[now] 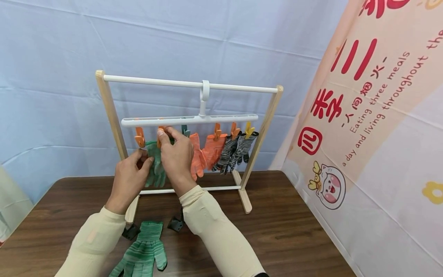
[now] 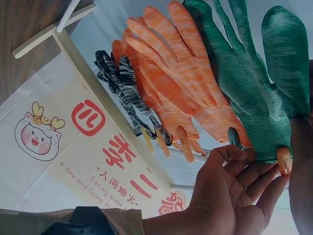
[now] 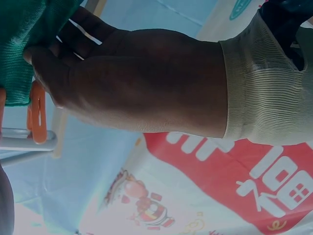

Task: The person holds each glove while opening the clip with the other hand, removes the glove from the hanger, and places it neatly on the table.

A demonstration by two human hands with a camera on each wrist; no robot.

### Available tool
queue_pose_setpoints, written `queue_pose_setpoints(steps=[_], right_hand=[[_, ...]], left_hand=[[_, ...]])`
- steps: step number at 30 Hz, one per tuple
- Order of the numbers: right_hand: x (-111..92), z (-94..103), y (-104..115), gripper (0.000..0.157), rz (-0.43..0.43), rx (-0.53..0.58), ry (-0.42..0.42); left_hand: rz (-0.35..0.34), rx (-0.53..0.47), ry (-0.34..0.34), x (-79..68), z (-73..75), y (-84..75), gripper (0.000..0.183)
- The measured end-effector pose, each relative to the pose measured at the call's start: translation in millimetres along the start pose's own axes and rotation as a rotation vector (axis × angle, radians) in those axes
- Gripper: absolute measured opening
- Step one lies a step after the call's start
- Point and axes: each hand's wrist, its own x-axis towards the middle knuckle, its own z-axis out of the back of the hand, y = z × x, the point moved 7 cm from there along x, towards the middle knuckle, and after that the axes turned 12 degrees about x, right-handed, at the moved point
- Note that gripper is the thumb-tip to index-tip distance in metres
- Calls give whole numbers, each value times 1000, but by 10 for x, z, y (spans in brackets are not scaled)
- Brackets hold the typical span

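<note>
A green knitted glove [image 1: 155, 161] hangs fingers-down beneath the white hanger [image 1: 188, 120]. My left hand [image 1: 129, 177] pinches its left edge between thumb and fingers. With thumb and fingers, my right hand [image 1: 176, 157] pinches an orange clothespin [image 2: 284, 160] at the glove's cuff; in the head view this hand hides part of the glove. To the left, another orange clothespin [image 1: 140, 137] hangs beside the glove. A teal clothespin [image 1: 185, 129] sits just right of my right hand. A second green glove [image 1: 145, 250] lies on the table below.
Orange gloves [image 1: 214, 150] and black-and-grey gloves [image 1: 245, 146] hang along the hanger's right half from orange and yellow clothespins. A wooden-legged rack [image 1: 266, 127] carries the hanger on its top bar. The brown table [image 1: 283, 223] meets a printed banner [image 1: 367, 127] at the right.
</note>
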Motion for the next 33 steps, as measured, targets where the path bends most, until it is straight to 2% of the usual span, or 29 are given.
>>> queue_pose_setpoints(steps=[11,23,33], right_hand=[[-13,5,-4,21,-29,3,-20],[-29,-10,-5,22,-61,7,-35],[-23,2,7,21,-43,1,-47]], left_hand=[[-5,-21,23,-36,1,7,15],[6,-43,8,-65,15,38,15],[34,-57,24,-118,0,73,15]])
